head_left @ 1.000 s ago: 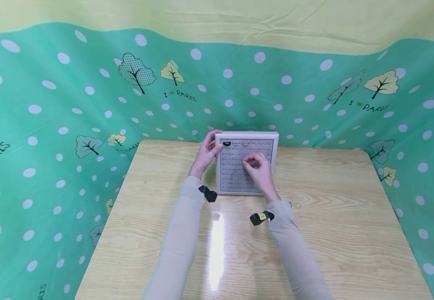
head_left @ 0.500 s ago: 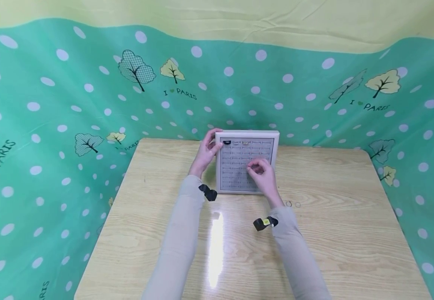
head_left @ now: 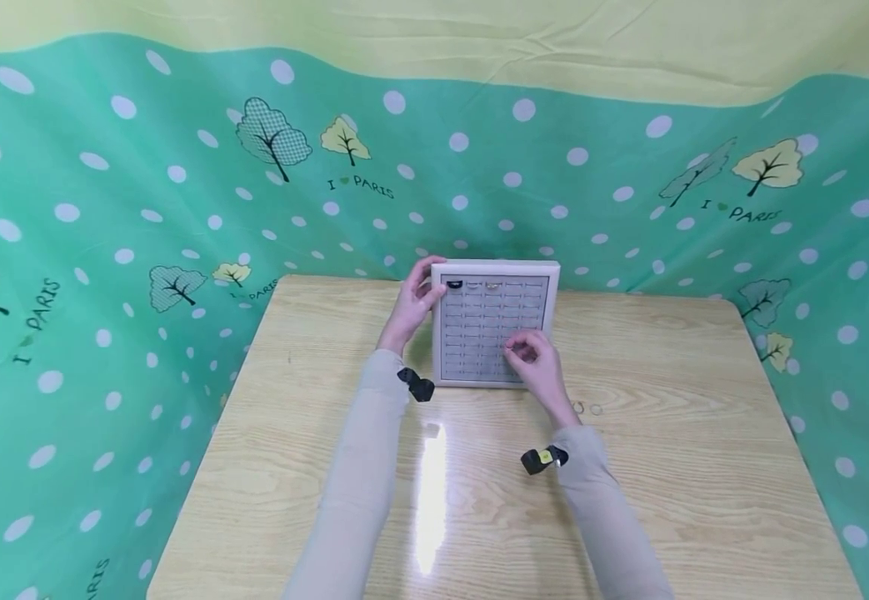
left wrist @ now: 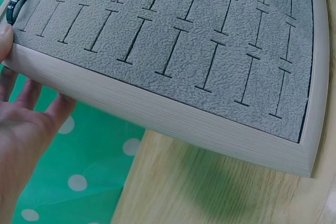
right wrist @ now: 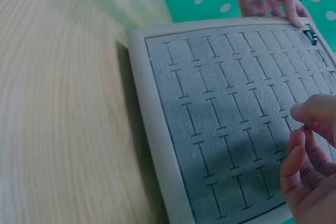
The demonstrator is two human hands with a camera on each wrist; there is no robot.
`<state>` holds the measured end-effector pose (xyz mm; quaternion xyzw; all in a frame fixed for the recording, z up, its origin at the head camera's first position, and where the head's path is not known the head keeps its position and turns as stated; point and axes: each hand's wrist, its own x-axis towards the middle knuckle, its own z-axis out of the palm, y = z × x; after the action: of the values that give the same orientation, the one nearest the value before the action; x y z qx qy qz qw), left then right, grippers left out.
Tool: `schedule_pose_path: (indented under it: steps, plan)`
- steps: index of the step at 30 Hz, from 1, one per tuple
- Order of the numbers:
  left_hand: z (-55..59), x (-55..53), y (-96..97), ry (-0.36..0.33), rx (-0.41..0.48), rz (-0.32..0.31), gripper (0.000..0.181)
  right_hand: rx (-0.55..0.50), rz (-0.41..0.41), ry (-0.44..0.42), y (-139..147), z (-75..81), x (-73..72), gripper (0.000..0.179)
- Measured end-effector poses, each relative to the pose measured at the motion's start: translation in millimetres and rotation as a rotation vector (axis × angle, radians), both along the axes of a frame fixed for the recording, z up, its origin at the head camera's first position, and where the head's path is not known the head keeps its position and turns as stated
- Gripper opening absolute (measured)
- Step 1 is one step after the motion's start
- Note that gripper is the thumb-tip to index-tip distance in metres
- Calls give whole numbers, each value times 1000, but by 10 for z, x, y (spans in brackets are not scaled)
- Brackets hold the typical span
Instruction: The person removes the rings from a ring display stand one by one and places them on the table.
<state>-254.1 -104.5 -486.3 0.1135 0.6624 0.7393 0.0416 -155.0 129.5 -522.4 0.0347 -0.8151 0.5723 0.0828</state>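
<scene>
A ring display tray (head_left: 471, 350), grey slotted foam in a pale frame, stands tilted up at the back of the table. My left hand (head_left: 409, 308) grips its upper left edge, thumb on the front and fingers behind, as the left wrist view shows. Along the top row sit a black ring (head_left: 454, 285), a silver ring (head_left: 473, 285) and a gold-toned ring (head_left: 492, 286). My right hand (head_left: 539, 364) is before the tray's lower right part. Its thumb and fingers pinch a small ring (right wrist: 305, 126), mostly hidden by the fingertips.
Two thin rings lie on the wooden table (head_left: 674, 467) right of the tray, a darker ring (head_left: 579, 407) beside my right wrist and a lighter ring (head_left: 596, 409). A green dotted curtain (head_left: 494, 200) hangs close behind the tray and along both sides.
My right hand has moved down and to the right across the tray's face, still pinching. My left hand keeps its grip on the edge. The head view has shifted slightly.
</scene>
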Motion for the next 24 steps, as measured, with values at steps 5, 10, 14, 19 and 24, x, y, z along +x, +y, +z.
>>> schedule_pose_path:
  steps: [5, 10, 14, 19, 24]
  plan:
    - [27, 4, -6, -15, 12, -6, 49, 30, -4, -7, 68, -47, 61, 8]
    - [169, 86, -9, -21, 10, -15, 48, 50, -11, -21, 145, -97, 138, 7]
    - [229, 127, -19, -14, -1, -3, 47, 36, -12, -31, 201, -167, 186, 7]
    - [164, 83, -34, -2, -7, -1, 48, 30, -30, -5, 282, -250, 288, 7]
    - [12, -11, -24, -11, 6, -7, 49, 39, -58, -56, 411, -354, 418, 9]
